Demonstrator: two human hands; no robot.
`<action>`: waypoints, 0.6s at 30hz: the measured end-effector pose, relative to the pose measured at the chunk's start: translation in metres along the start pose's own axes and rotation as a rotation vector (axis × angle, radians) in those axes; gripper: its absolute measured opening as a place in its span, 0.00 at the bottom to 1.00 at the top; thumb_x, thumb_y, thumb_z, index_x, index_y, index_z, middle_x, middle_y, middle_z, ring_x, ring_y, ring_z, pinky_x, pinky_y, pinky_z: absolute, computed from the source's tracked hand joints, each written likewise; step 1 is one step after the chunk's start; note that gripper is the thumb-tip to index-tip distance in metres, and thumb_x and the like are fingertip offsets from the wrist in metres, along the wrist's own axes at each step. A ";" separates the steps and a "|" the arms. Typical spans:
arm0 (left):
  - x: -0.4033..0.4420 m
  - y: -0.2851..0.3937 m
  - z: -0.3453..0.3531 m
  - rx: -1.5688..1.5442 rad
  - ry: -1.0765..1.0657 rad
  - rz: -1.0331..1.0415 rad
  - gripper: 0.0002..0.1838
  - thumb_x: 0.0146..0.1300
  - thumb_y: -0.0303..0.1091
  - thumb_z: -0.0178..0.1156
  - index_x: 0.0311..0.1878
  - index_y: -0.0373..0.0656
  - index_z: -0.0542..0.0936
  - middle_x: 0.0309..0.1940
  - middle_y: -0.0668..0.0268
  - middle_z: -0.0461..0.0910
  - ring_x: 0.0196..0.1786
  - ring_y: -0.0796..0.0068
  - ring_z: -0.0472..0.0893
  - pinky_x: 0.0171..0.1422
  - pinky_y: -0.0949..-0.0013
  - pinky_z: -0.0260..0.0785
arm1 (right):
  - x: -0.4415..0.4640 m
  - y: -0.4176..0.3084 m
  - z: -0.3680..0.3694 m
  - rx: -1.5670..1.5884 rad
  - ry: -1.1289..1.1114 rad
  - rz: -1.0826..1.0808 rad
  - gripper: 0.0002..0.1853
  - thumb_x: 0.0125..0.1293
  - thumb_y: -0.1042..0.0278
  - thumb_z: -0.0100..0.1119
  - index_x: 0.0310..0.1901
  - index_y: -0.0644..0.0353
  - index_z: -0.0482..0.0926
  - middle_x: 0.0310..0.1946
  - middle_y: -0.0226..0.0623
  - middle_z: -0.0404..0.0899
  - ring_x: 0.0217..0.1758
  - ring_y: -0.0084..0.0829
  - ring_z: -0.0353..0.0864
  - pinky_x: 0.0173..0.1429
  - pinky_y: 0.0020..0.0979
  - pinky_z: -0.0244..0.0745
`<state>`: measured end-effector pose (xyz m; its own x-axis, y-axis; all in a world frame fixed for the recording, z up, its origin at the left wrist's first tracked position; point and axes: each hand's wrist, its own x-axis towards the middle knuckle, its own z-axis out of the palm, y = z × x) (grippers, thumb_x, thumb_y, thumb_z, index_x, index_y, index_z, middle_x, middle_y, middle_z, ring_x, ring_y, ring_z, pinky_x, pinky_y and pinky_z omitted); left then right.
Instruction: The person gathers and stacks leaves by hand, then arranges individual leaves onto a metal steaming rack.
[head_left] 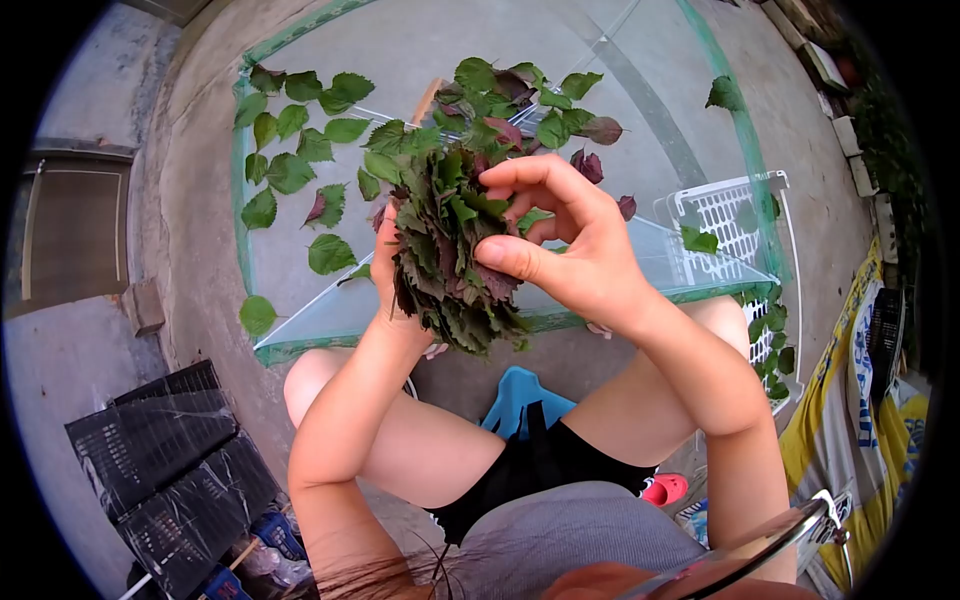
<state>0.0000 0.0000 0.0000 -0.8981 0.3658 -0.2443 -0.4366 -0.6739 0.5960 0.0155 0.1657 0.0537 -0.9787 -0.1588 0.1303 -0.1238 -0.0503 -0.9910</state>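
Observation:
A thick stack of perilla leaves (450, 255), green and purple with jagged edges, is held up in front of me. My left hand (385, 268) is closed around its left side, and the leaves hide most of those fingers. At the stack's right edge, my right hand (560, 215) has its thumb and index finger spread apart, with the tips at the leaves. Its other fingers are curled behind. Beyond the stack, loose perilla leaves (290, 173) lie scattered over a pale mesh sheet with green edging (330, 255). A denser pile of leaves (490, 95) sits at the mesh's middle.
A white plastic basket (735, 215) stands at the right, partly behind the mesh, with leaves in its lower part. Below me is a blue plastic stool (522, 395). Black plastic-wrapped packs (170, 470) lie at the lower left. Yellow and white sacking (835, 430) lies at the right.

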 end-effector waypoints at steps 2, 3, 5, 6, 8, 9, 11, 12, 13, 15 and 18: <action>0.006 -0.004 -0.012 -0.011 0.006 -0.010 0.27 0.64 0.50 0.53 0.63 0.46 0.67 0.61 0.65 0.67 0.64 0.65 0.68 0.66 0.61 0.63 | 0.000 0.004 0.001 0.106 0.009 -0.021 0.14 0.62 0.65 0.64 0.45 0.63 0.77 0.40 0.32 0.77 0.38 0.19 0.75 0.41 0.23 0.75; 0.008 -0.003 -0.015 -0.014 0.005 -0.011 0.23 0.67 0.44 0.54 0.62 0.45 0.68 0.60 0.66 0.68 0.64 0.69 0.68 0.65 0.66 0.66 | 0.002 0.003 -0.001 0.103 0.008 -0.031 0.14 0.62 0.65 0.64 0.45 0.63 0.77 0.40 0.32 0.77 0.38 0.19 0.75 0.41 0.23 0.75; 0.005 0.003 -0.020 -0.138 -0.217 0.132 0.30 0.68 0.55 0.41 0.66 0.46 0.65 0.61 0.59 0.69 0.62 0.61 0.71 0.66 0.56 0.65 | 0.000 0.002 -0.002 0.258 0.022 0.037 0.10 0.64 0.68 0.61 0.42 0.65 0.77 0.36 0.28 0.77 0.35 0.17 0.74 0.40 0.22 0.73; 0.005 0.004 -0.019 -0.182 -0.296 0.179 0.33 0.68 0.59 0.37 0.67 0.46 0.63 0.61 0.57 0.70 0.61 0.58 0.72 0.66 0.53 0.65 | 0.001 0.000 -0.002 0.298 0.040 0.032 0.08 0.65 0.68 0.60 0.39 0.64 0.77 0.33 0.25 0.76 0.33 0.15 0.72 0.39 0.21 0.71; 0.001 0.006 -0.013 -0.058 -0.171 0.096 0.26 0.65 0.48 0.46 0.63 0.45 0.66 0.56 0.62 0.72 0.57 0.66 0.72 0.60 0.63 0.67 | 0.000 0.001 -0.009 0.319 0.043 0.106 0.08 0.65 0.68 0.59 0.38 0.64 0.77 0.32 0.25 0.76 0.33 0.15 0.72 0.39 0.21 0.70; 0.000 0.008 -0.009 0.006 -0.110 0.056 0.24 0.64 0.42 0.51 0.61 0.44 0.68 0.53 0.64 0.73 0.54 0.70 0.73 0.57 0.68 0.68 | 0.001 0.002 -0.011 0.342 0.047 0.174 0.07 0.66 0.68 0.58 0.37 0.63 0.77 0.31 0.25 0.76 0.33 0.14 0.71 0.39 0.20 0.70; -0.001 0.010 0.000 0.105 -0.031 0.020 0.22 0.61 0.34 0.58 0.58 0.43 0.70 0.50 0.67 0.74 0.51 0.75 0.73 0.53 0.74 0.70 | 0.002 0.002 -0.012 0.384 0.039 0.162 0.06 0.65 0.68 0.58 0.36 0.61 0.77 0.31 0.25 0.77 0.33 0.14 0.71 0.38 0.21 0.70; 0.000 0.009 0.003 0.139 -0.013 0.025 0.22 0.60 0.31 0.61 0.58 0.42 0.71 0.49 0.68 0.74 0.51 0.76 0.73 0.52 0.75 0.71 | 0.002 0.002 -0.013 0.438 0.029 0.193 0.06 0.65 0.68 0.57 0.36 0.61 0.77 0.31 0.25 0.77 0.34 0.15 0.72 0.39 0.22 0.71; 0.001 0.008 0.007 0.173 0.005 0.030 0.22 0.59 0.28 0.63 0.57 0.41 0.71 0.49 0.68 0.75 0.50 0.77 0.74 0.51 0.76 0.71 | 0.002 0.001 -0.014 0.491 0.020 0.224 0.06 0.65 0.68 0.56 0.36 0.60 0.77 0.31 0.25 0.77 0.34 0.16 0.73 0.39 0.23 0.71; 0.005 -0.003 -0.011 0.302 -0.009 0.136 0.23 0.57 0.28 0.64 0.57 0.41 0.71 0.49 0.68 0.75 0.50 0.77 0.74 0.51 0.76 0.71 | 0.002 0.004 -0.014 0.538 0.006 0.249 0.06 0.66 0.67 0.55 0.36 0.60 0.76 0.31 0.26 0.78 0.35 0.17 0.75 0.40 0.25 0.72; 0.014 -0.013 -0.045 0.658 -0.093 0.315 0.28 0.59 0.46 0.52 0.62 0.45 0.67 0.54 0.64 0.72 0.53 0.70 0.73 0.54 0.67 0.71 | 0.003 0.000 -0.008 0.611 0.017 0.314 0.07 0.66 0.67 0.51 0.35 0.61 0.76 0.32 0.29 0.79 0.34 0.20 0.77 0.41 0.29 0.74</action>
<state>-0.0095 -0.0151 -0.0451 -0.9545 0.2916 0.0626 -0.0102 -0.2419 0.9703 0.0107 0.1735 0.0540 -0.9562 -0.2412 -0.1661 0.2760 -0.5525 -0.7865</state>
